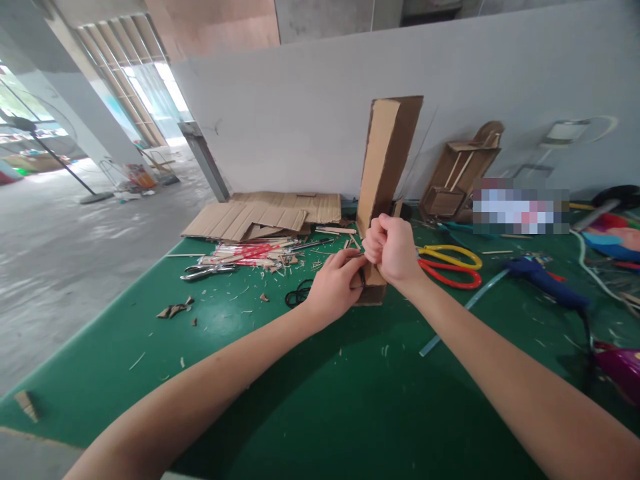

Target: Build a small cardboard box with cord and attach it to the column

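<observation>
As left hand [336, 285] touches its base [371, 296] | cardboard [381, 157] rises behind right hand [393, 251]

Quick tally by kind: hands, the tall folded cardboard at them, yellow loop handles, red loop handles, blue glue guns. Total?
Hands: 2 (left hand, right hand)
Tall folded cardboard: 1
Yellow loop handle: 1
Red loop handle: 1
Blue glue gun: 1
Total: 6

daylight: windows [173, 85], far left | glare: tabletop [220, 323] | edges: stretched | pixelated patch [521, 207]: right
</observation>
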The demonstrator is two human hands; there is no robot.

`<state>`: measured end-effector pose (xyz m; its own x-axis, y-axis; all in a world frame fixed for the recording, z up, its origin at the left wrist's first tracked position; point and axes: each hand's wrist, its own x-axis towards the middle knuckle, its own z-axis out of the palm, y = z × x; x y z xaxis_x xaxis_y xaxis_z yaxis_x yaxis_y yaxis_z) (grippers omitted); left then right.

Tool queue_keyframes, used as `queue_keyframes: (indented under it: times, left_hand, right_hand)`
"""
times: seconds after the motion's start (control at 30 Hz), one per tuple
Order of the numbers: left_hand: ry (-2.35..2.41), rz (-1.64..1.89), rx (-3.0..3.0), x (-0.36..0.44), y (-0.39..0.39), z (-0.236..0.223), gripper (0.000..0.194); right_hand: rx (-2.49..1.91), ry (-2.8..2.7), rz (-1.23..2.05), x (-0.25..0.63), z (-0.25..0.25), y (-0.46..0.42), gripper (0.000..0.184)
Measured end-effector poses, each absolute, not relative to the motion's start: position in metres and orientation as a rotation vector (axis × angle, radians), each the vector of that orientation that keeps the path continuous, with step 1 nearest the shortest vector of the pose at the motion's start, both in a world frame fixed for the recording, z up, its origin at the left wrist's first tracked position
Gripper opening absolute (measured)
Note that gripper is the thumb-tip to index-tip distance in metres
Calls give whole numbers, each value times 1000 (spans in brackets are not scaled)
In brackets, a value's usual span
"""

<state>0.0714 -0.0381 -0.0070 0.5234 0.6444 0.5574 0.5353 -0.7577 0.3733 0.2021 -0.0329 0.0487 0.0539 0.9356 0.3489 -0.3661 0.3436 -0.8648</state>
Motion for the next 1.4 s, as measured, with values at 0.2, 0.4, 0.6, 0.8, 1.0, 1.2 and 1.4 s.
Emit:
queue_keyframes:
  times: [0.2, 0.4, 0.6, 0.8, 1.0, 1.2, 1.4]
  left_hand:
    - [1007, 1046, 2647, 71, -38, -8, 43]
    - [998, 1071, 2688, 72, -36, -8, 46]
    - [997, 1089, 2641, 72, -36, -9, 42]
    - [984, 1061, 2616, 71, -37, -8, 42]
    - [995, 1052, 2596, 71, -40, -7, 45]
    - [1022, 1052, 2610, 72, -39, -6, 43]
    - [1024, 1034, 2598, 73, -40, -6, 43]
  right_hand:
    - [-674, -1074, 1150, 203, 48, -32, 40]
    - [-691, -1060, 1166, 203, 50, -32, 40]
    - [-676, -1051, 1156, 202, 49, -31, 39]
    - [-677, -1062, 1154, 201, 48, -32, 40]
    - [-671, -1068, 1155, 201, 48, -32, 41]
    - [-676, -1091, 1146, 201, 48, -32, 42]
    - [-676, -1127, 1131, 200, 47, -32, 43]
